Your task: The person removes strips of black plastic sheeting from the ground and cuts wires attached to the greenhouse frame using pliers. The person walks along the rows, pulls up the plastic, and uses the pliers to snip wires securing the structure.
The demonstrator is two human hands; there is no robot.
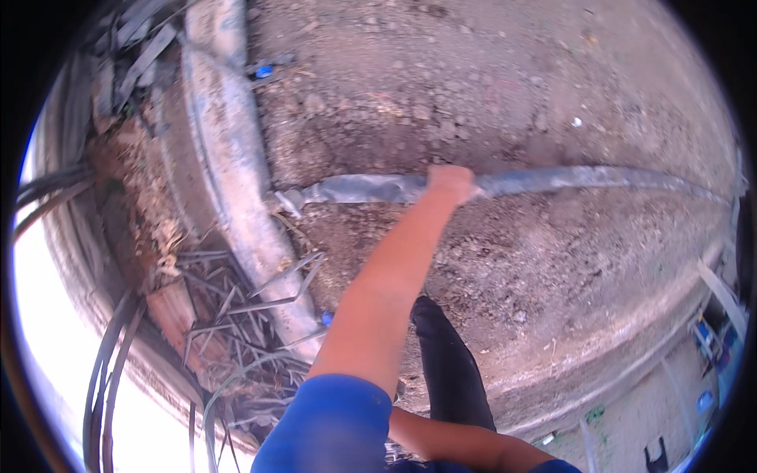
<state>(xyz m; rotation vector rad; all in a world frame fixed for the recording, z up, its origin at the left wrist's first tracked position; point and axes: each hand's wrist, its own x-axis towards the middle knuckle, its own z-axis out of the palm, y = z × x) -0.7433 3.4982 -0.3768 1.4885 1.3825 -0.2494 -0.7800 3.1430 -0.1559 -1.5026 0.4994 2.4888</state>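
My left hand is closed around a long grey hose, which looks like lay-flat hose. It stretches across the bare soil from a concrete curb to the far right. The hose's left end narrows to a bunched tip beside a short pale piece, close to the curb. Left of my hand the hose looks flattened and creased. My right forearm reaches leftward along the bottom, and the right hand is hidden behind my left arm.
A concrete curb runs down the left side. Beyond it lie split wood sticks, a broken brick-coloured block and thin poles. My dark-trousered leg is below the hose. A low earthen ledge curves along the lower right.
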